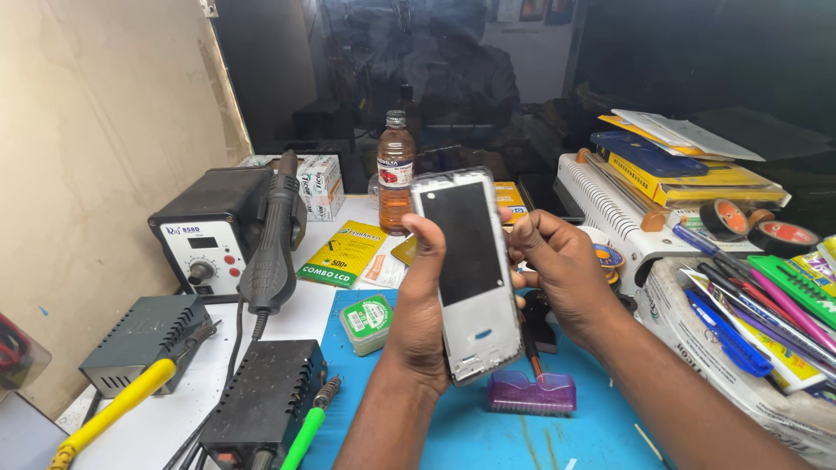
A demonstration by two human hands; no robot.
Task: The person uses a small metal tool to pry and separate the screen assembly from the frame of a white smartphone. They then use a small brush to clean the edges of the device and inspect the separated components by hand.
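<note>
— Surface status? Blue mat (488,435), purple holder (531,393) on it.
— Hands? Left hand (418,318) is clamped on the phone frame (468,271), raised above the mat. Right hand (562,270) grips its right edge.

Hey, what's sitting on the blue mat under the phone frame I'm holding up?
Below the phone frame on the blue mat lie a purple plastic holder and a small green-lidded tub. The left hand and right hand hide the mat directly behind them.

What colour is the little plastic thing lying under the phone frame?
Purple, see-through plastic holder, lying on the blue mat below the phone frame. The head view shows it.
</note>
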